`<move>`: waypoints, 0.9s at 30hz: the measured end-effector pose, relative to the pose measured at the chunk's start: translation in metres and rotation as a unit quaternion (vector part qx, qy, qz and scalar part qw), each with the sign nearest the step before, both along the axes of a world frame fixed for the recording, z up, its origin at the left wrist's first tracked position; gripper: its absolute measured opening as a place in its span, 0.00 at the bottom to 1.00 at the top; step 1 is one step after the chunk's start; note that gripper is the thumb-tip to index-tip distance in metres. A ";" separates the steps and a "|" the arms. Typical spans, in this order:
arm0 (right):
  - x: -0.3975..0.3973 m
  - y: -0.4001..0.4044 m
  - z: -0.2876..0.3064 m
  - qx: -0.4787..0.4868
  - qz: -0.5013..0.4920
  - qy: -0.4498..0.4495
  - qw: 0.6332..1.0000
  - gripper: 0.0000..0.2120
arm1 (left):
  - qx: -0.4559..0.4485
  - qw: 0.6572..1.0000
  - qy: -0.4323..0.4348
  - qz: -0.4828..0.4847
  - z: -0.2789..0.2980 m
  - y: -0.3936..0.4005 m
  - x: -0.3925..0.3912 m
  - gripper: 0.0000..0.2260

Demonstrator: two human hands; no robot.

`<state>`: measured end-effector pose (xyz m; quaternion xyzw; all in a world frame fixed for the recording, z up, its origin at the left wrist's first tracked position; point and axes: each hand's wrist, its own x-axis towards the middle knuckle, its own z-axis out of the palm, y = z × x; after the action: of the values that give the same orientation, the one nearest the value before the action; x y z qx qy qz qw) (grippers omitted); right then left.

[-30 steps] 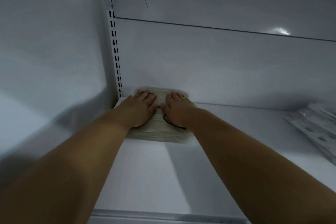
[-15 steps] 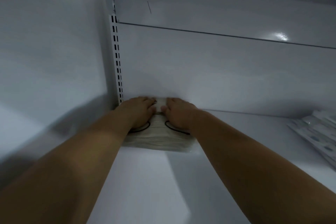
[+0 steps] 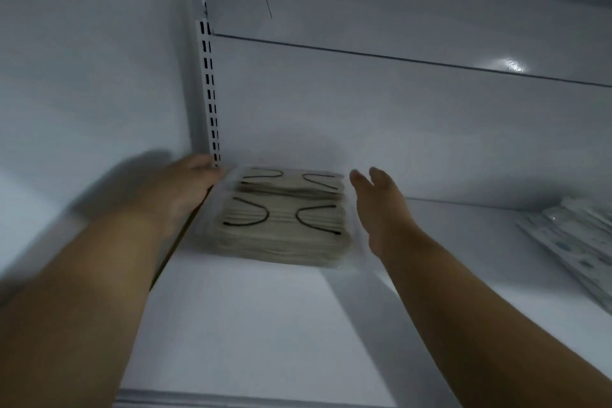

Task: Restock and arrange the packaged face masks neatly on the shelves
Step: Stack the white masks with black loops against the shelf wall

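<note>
Lying between both hands, the mask pack [image 3: 281, 219] has left hand [image 3: 185, 185] and right hand [image 3: 381, 209] open-fingered, gripping nothing.

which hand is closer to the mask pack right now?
Left. The left hand is at the mask pack's left edge, seemingly touching; the right hand hovers open just off its right side.

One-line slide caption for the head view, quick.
Both hands, left and right, open either side of a beige mask pack in the shelf's back-left corner.
</note>
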<state>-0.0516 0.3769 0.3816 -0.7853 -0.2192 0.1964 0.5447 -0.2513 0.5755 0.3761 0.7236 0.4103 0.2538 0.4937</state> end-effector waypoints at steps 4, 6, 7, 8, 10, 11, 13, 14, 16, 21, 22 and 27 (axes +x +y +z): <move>-0.019 -0.014 -0.026 0.034 -0.033 0.148 0.988 0.29 | -0.081 0.994 -0.069 0.022 -0.034 -0.030 -0.015 0.19; -0.021 -0.012 -0.034 0.027 -0.028 0.145 0.989 0.21 | -0.101 0.988 -0.113 0.032 -0.042 -0.038 -0.013 0.15; -0.022 -0.009 -0.036 0.023 -0.023 0.131 0.991 0.15 | -0.102 0.986 -0.129 0.039 -0.042 -0.041 -0.011 0.18; -0.024 -0.008 -0.035 0.021 -0.020 0.116 0.993 0.11 | -0.102 0.984 -0.138 0.048 -0.046 -0.042 -0.009 0.23; -0.025 -0.006 -0.039 0.013 -0.013 0.063 0.998 0.10 | -0.084 0.986 -0.136 0.045 -0.047 -0.047 -0.008 0.23; -0.025 -0.006 -0.041 0.001 -0.007 0.023 1.000 0.11 | -0.064 0.990 -0.121 0.040 -0.046 -0.052 -0.008 0.22; -0.025 -0.010 -0.044 -0.037 0.003 -0.044 0.998 0.16 | -0.016 0.998 -0.064 0.024 -0.049 -0.055 -0.007 0.27; -0.026 -0.012 -0.043 -0.058 0.004 -0.066 0.996 0.19 | 0.012 0.999 -0.030 0.008 -0.048 -0.056 -0.007 0.28; -0.028 -0.015 -0.039 -0.093 0.007 -0.090 0.992 0.24 | 0.053 0.999 0.013 0.000 -0.045 -0.057 -0.005 0.26; -0.032 -0.015 -0.030 -0.094 0.032 -0.080 0.992 0.14 | 0.069 0.997 0.042 0.006 -0.041 -0.058 -0.002 0.27; -0.032 -0.014 -0.031 -0.084 0.029 -0.073 0.993 0.12 | 0.065 0.997 0.039 0.011 -0.042 -0.056 -0.001 0.27; -0.035 -0.008 -0.033 -0.024 0.009 -0.015 1.000 0.12 | 0.034 0.999 -0.001 0.022 -0.046 -0.054 0.002 0.25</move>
<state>-0.0866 0.3685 0.3488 -0.7990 -0.2298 0.1950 0.5203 -0.2490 0.5217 0.3305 0.7304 0.4164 0.2789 0.4641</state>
